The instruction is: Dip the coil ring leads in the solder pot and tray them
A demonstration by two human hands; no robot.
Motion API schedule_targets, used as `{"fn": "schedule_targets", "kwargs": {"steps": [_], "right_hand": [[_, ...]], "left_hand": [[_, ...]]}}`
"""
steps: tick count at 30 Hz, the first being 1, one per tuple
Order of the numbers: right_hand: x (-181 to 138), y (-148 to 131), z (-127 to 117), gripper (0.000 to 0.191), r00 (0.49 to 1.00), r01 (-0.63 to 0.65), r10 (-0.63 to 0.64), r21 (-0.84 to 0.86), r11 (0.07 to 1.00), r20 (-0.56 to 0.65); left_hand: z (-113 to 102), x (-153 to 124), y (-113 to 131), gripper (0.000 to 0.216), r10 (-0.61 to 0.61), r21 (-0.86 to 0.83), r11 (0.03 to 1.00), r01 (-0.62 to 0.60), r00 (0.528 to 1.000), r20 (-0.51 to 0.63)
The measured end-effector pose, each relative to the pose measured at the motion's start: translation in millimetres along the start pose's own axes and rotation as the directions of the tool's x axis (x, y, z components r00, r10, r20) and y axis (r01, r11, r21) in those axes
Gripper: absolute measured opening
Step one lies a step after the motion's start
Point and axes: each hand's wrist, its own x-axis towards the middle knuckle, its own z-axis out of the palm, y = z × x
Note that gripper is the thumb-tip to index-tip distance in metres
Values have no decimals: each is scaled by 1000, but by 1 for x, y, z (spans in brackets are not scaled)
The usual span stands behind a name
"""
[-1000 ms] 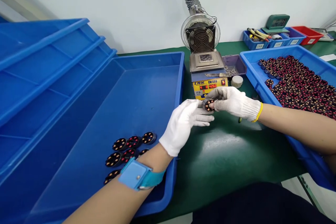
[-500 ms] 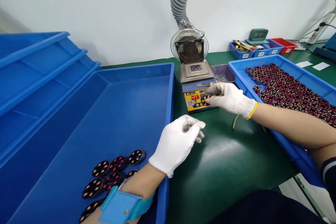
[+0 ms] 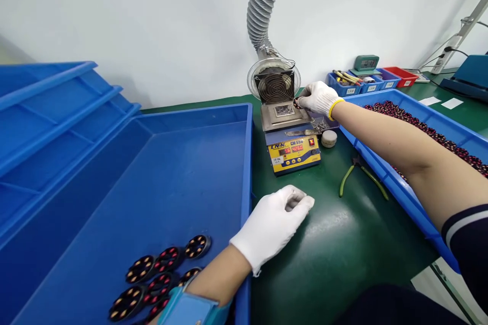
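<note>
My right hand (image 3: 317,97), in a white knit glove, reaches out over the solder pot (image 3: 285,114) and pinches a small round coil part (image 3: 297,103) at the edge of the pot's square well. My left hand (image 3: 272,223), also gloved, rests loosely curled on the green mat (image 3: 331,244) beside the big blue tray (image 3: 160,172); nothing shows in its fingers. Several round black coil parts (image 3: 160,274) with red and tan windings lie in the near corner of that tray, by my left forearm and its blue wrist strap (image 3: 190,310).
A fume fan (image 3: 274,84) with a ribbed hose (image 3: 263,5) stands behind the pot. Green-handled cutters (image 3: 354,177) lie on the mat. A blue tray (image 3: 385,157) of coils is at right; stacked blue trays (image 3: 46,111) at left; small bins (image 3: 366,81) at the back.
My right hand has carried the coil part from in front of the pot's control panel up and away to the pot's top. My left hand has stayed curled on the mat.
</note>
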Motion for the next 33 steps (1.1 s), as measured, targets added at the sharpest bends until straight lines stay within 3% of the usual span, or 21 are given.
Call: {"fn": "schedule_targets", "kwargs": {"steps": [5, 14, 22, 27, 33], "right_hand": [[4, 2, 3, 28, 998, 52, -54, -53, 997, -39], [9, 3, 5, 28, 1000, 10, -10, 8, 1000, -27], [9, 4, 0, 28, 998, 9, -12, -45, 999, -67], [6, 0, 1, 26, 1000, 10, -10, -7, 1000, 4], [3, 0, -2, 25, 999, 8, -10, -52, 999, -39]], "left_hand": [[0, 0, 1, 32, -6, -11, 1000, 6, 1000, 23], [2, -1, -2, 34, 5, -6, 1000, -5, 999, 37], [2, 0, -2, 34, 11, -34, 999, -10, 1000, 27], [2, 0, -2, 34, 9, -26, 1000, -9, 1000, 27], [2, -2, 0, 34, 13, -34, 999, -13, 1000, 16]]}}
